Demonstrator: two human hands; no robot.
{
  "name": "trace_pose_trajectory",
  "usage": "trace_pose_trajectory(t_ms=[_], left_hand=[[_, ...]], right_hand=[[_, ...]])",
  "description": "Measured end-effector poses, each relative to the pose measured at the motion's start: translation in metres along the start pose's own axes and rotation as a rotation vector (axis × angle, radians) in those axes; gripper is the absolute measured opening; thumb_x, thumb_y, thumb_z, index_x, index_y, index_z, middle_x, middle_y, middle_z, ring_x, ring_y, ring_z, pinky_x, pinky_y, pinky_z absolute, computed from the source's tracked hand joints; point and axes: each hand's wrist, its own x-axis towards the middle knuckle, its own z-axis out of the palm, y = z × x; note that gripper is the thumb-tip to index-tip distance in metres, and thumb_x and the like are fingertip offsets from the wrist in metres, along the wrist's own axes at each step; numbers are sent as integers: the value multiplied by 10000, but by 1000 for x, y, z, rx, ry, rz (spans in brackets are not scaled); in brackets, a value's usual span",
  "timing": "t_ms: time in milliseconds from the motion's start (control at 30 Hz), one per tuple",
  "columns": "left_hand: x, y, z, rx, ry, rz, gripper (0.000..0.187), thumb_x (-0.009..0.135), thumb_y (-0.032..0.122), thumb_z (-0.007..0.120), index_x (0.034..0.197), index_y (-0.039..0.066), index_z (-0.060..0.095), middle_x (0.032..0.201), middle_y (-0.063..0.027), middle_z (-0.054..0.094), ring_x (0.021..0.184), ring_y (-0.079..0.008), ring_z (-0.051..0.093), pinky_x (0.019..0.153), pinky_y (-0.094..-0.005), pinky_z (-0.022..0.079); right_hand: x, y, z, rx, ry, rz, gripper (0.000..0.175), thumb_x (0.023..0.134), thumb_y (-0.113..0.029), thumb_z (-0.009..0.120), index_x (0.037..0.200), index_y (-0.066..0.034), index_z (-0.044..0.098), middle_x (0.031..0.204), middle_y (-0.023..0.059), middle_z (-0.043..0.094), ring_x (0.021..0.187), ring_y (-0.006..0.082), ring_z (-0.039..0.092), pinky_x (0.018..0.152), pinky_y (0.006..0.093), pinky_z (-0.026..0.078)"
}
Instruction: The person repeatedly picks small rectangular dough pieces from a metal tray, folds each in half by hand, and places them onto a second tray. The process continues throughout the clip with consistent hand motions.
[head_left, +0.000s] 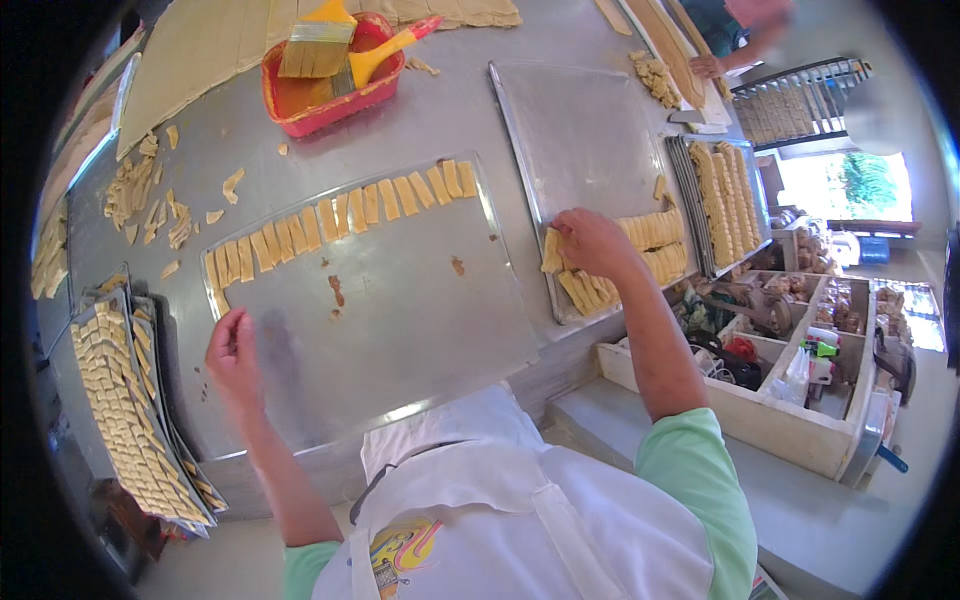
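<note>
My left hand (234, 356) is at the left side of a metal baking tray (405, 322), its fingers curled. A dough strip (219, 296) ends right by its fingertips; whether the fingers hold it is hidden. More dough strips (322, 220) lie side by side in a slanting row along that tray's far edge. Over a second metal tray (581, 135) to the right, my right hand (596, 241) has its fingers closed on a pale dough strip (552, 251) at the left end of a batch. Rows of dough strips (660, 229) fill this tray's near part, partly covered by my hand.
A red tub (330, 112) with orange liquid holds two brushes (319, 49). Dough scraps (131, 187) lie left. Stacked filled trays stand left (135, 420) and right (724, 202). A co-worker's hand (706, 67) rests at far right. A white compartmented box (810, 442) flanks the table.
</note>
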Motion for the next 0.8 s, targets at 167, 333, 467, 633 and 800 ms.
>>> trace_pose_trajectory(t_ms=[167,333,467,633,800], left_hand=[[-58,50,65,38,-114,26,231,919,120,667,1126,19,675,937,-32,671,819,-88,600,738,-229,490],[-95,97,122,-20,-263,106,260,876,113,703,1127,45,685,924,-19,670,810,-86,603,696,-238,499],[-113,139,165,43,-444,298,361,830,127,741,1176,55,665,986,-45,671,866,-116,627,725,-255,508],[-113,169,231,-309,-656,195,391,891,174,708,1244,32,620,1065,-60,680,927,-129,636,812,-286,516],[-96,151,215,-674,-669,-182,350,938,167,667,1226,-22,604,1063,-57,673,948,-116,632,835,-290,520]], right_hand=[[4,27,3,42,16,-232,150,761,-68,655,890,-43,583,889,117,623,888,335,614,747,435,478],[8,30,-9,141,-88,-339,104,756,-17,621,833,-28,553,734,104,608,702,311,577,642,393,458],[-5,16,-48,379,-155,-411,82,778,-13,621,827,-27,557,686,72,588,634,227,550,600,348,450],[-18,-35,-72,481,-185,-492,127,795,-80,682,872,-34,592,747,77,616,690,173,583,624,330,456],[-21,-71,-46,781,19,-484,243,824,-95,707,1047,-34,633,927,43,660,816,119,620,691,281,475]])
